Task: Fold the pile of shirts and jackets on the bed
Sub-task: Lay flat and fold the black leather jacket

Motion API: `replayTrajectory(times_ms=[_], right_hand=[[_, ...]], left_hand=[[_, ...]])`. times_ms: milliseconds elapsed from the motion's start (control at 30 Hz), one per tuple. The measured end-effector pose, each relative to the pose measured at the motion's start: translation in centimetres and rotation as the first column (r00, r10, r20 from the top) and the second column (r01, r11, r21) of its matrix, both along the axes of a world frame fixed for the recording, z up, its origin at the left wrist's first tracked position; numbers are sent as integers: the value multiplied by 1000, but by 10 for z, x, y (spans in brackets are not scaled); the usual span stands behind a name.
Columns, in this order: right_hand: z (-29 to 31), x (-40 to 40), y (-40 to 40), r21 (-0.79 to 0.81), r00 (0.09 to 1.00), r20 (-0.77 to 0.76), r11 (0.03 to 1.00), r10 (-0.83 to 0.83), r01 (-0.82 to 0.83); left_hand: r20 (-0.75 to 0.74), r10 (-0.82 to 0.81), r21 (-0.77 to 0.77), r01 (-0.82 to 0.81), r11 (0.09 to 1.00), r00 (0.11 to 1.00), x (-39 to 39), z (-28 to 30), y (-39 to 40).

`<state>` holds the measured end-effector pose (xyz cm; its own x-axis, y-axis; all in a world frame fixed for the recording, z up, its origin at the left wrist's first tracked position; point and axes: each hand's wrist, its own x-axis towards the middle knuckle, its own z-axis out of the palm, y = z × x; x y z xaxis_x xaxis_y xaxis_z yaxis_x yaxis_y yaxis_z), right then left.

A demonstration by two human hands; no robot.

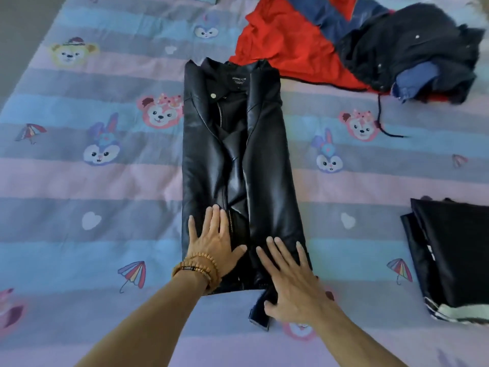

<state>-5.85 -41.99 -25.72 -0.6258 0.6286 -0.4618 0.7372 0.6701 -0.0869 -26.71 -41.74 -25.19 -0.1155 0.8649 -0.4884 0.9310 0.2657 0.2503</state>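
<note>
Both hands lie flat and open, gripping nothing: the left hand and right hand press on the near hem of the black leather jacket, whose sides are folded in to a long strip. Right of the jacket sits one folded garment; beyond its collar the unfolded pile waits, so much seems left.

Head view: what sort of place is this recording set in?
Most likely a home bedroom. The surface is a bed sheet printed with cartoon animals and umbrellas, a black leather jacket lies on it under both hands, and an unfolded clothes pile plus a folded dark garment sit nearby.
</note>
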Motion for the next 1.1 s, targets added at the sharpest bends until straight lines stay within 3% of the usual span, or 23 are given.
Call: replayTrajectory(times_ms=[100,167,267,400,500,567,633,700,800,867,933,1000,1100], right_hand=[[-5,10,5,-17,999,-47,1000,17,-18],[5,17,12,-120,997,-43,991,57,-62],[10,22,27,-132,975,54,969,216,-208],[-11,20,13,91,980,63,977,187,-192],[-25,9,3,287,984,-148,956,103,-57],[-24,-1,4,321,962,-268,946,50,40],[-9,-10,6,239,941,-337,964,-34,121],[19,-13,15,61,939,-308,982,-151,178],[56,-20,33,-279,961,-70,930,-266,238],[66,-22,41,-435,954,104,850,-280,297],[66,-22,47,-473,945,192,819,-264,325],[61,-20,54,-470,936,157,810,-314,351],[52,-14,56,-261,974,-29,942,-226,211]], left_hand=[[71,-161,2,161,987,984,-4,1,-56],[10,-284,0,284,959,959,-7,-3,-74],[-51,-319,14,320,947,947,-14,-16,-69],[-78,-318,49,323,945,945,-16,-28,-65],[-134,-333,50,342,938,933,-12,-25,-65],[-150,-300,54,311,949,942,-7,-17,-60],[-133,-237,55,246,968,962,-2,-3,-50],[-130,-212,49,220,974,969,1,19,-39],[-41,-314,-206,300,931,949,-3,52,-27],[44,-295,-372,289,882,955,-11,65,-27],[48,-256,-359,255,898,966,-24,65,-30],[-28,-214,-227,202,953,976,-35,55,-36],[-234,-130,-68,118,991,964,-40,34,-51]])
